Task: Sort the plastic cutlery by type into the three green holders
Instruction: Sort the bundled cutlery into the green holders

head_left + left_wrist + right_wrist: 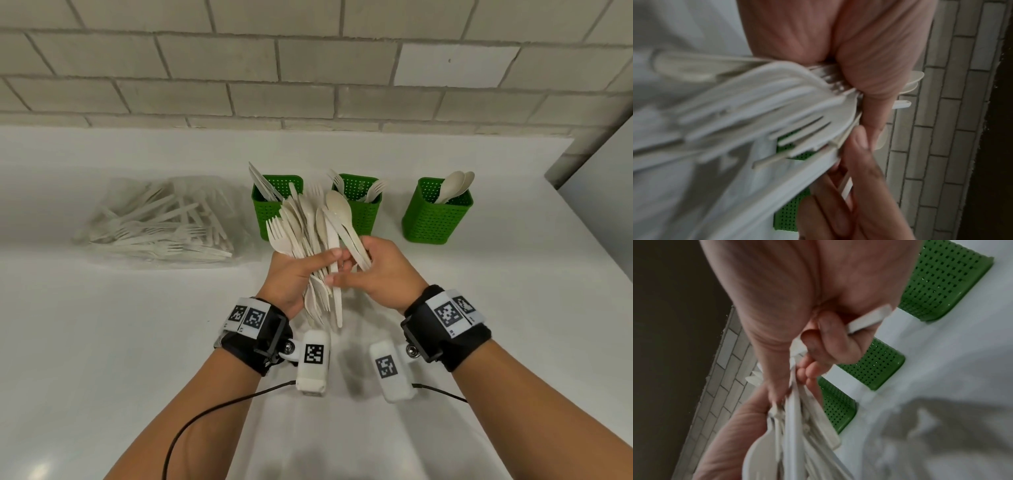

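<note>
My left hand grips a fanned bundle of cream plastic cutlery, forks, spoons and knives mixed, above the white counter. My right hand curls round the handles of two spoons at the bundle's right side. Behind stand three green perforated holders: the left holder has knives, the middle holder forks, the right holder spoons. In the right wrist view my fingers clasp a white handle. The left wrist view shows the bundle under my thumb.
A clear plastic bag holding several more pieces of cutlery lies on the counter at the left. A tiled wall runs behind the holders. A grey panel stands at the right edge.
</note>
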`<state>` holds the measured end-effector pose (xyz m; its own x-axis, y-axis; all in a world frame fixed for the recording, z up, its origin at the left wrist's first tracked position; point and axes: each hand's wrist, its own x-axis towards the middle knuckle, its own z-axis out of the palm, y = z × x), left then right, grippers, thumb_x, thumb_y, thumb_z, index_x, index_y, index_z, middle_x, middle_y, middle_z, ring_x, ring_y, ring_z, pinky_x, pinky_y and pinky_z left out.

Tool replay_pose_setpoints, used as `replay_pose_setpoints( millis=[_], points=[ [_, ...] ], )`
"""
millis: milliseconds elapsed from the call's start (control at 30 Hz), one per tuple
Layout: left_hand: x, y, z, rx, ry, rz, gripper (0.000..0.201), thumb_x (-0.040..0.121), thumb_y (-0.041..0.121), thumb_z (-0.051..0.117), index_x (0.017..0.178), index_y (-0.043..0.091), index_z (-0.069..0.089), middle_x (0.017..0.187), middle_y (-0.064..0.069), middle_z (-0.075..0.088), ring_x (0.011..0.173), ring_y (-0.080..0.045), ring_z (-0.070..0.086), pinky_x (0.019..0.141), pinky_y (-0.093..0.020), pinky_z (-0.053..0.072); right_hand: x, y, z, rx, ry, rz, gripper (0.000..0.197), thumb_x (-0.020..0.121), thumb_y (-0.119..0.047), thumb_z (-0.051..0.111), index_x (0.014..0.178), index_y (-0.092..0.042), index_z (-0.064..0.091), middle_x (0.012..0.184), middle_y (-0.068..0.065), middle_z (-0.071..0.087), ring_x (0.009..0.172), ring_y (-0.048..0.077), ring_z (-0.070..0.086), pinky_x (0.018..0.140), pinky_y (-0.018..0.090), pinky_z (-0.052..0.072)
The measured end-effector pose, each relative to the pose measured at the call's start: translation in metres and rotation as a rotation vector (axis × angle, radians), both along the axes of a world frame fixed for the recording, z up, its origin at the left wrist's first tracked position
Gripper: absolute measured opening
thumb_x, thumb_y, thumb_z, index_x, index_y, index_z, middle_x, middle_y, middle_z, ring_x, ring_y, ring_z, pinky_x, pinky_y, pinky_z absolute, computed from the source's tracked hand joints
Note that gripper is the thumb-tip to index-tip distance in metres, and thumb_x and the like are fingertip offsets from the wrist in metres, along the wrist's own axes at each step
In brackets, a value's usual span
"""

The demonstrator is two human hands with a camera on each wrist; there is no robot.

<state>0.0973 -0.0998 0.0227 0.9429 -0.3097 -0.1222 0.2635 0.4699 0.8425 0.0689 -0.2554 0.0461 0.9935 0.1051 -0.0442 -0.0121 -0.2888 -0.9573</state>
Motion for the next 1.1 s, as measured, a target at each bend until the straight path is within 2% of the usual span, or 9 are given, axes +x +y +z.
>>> replay_pose_setpoints(
  millis=[133,300,400,467,533,700,800,933,1100],
  points=[
    [0.002,0.002,-0.001,0.016,0.011,0.011,0.034,0.078,-0.005,0.068,0.111,0.001,0.066,0.108,-0.021,0.071,0.096,-0.031,0.070,0.084,-0.044,0.058,0.006,-0.004,-0.002,0.008,0.047,-0.059,0.016,0.086,-0.013,0.071,0.087,0.001,0.066,0.073,0.014,0.063,0.068,0.014,0.057,0.068,0.027,0.046],
    [0.005,0.005,-0.003,0.062,0.074,0.005,0.024,0.080,-0.009,0.066,0.102,0.003,0.066,0.088,-0.017,0.071,0.077,-0.026,0.071,0.071,-0.037,0.061,0.009,0.003,0.003,0.148,0.094,-0.271,0.024,0.097,-0.010,0.043,0.074,-0.008,0.050,0.059,0.002,0.046,0.049,0.015,0.047,0.053,0.030,0.041],
    [0.003,0.003,0.001,0.021,0.003,-0.064,0.040,0.078,-0.007,0.070,0.115,0.004,0.062,0.098,-0.019,0.070,0.087,-0.031,0.069,0.076,-0.042,0.058,0.005,0.013,0.005,0.141,0.034,-0.197,0.025,0.096,-0.020,0.060,0.076,-0.005,0.058,0.055,0.001,0.060,0.046,0.016,0.057,0.047,0.026,0.049],
    [0.002,0.002,0.000,-0.003,-0.040,-0.092,0.048,0.077,-0.007,0.069,0.122,0.005,0.061,0.115,-0.023,0.067,0.104,-0.035,0.067,0.083,-0.045,0.056,0.006,0.013,0.001,0.107,-0.021,-0.162,0.021,0.088,-0.022,0.071,0.089,-0.001,0.070,0.079,0.010,0.074,0.074,0.023,0.071,0.070,0.032,0.059],
    [0.002,0.003,-0.002,-0.001,-0.032,-0.065,0.047,0.076,-0.009,0.067,0.121,0.006,0.062,0.117,-0.022,0.067,0.109,-0.036,0.065,0.088,-0.045,0.055,0.008,0.010,-0.004,0.125,-0.038,-0.186,0.018,0.088,-0.020,0.071,0.095,-0.004,0.074,0.088,0.008,0.076,0.082,0.019,0.072,0.079,0.032,0.058],
    [0.004,0.007,-0.002,0.049,0.094,-0.024,0.026,0.079,-0.008,0.065,0.105,-0.009,0.064,0.087,-0.020,0.072,0.080,-0.028,0.072,0.072,-0.034,0.060,0.015,0.006,-0.003,0.146,-0.048,-0.354,0.028,0.096,-0.028,0.060,0.073,-0.012,0.064,0.056,-0.005,0.055,0.048,0.005,0.048,0.054,0.021,0.040],
    [0.004,0.008,-0.002,0.062,0.109,-0.036,0.026,0.084,-0.011,0.059,0.110,-0.011,0.060,0.084,-0.017,0.074,0.077,-0.026,0.073,0.069,-0.033,0.060,0.018,0.003,0.003,0.095,-0.079,-0.413,0.041,0.096,-0.038,0.056,0.066,-0.011,0.055,0.057,0.001,0.049,0.053,0.011,0.048,0.058,0.022,0.043],
    [0.001,0.005,0.005,0.005,0.049,-0.119,0.040,0.078,-0.008,0.063,0.118,0.000,0.061,0.094,-0.015,0.073,0.080,-0.026,0.072,0.072,-0.035,0.060,0.015,0.012,0.007,0.140,-0.067,-0.160,0.035,0.087,-0.023,0.071,0.078,0.008,0.059,0.059,0.006,0.060,0.051,0.021,0.056,0.051,0.030,0.051],
    [0.000,0.007,0.000,-0.017,0.087,-0.136,0.032,0.074,-0.004,0.065,0.106,-0.003,0.064,0.090,-0.017,0.071,0.083,-0.029,0.072,0.072,-0.035,0.059,0.024,0.005,0.004,0.175,-0.024,-0.321,0.021,0.092,-0.020,0.065,0.076,-0.009,0.072,0.066,-0.002,0.067,0.053,0.009,0.058,0.055,0.022,0.047]
  ],
)
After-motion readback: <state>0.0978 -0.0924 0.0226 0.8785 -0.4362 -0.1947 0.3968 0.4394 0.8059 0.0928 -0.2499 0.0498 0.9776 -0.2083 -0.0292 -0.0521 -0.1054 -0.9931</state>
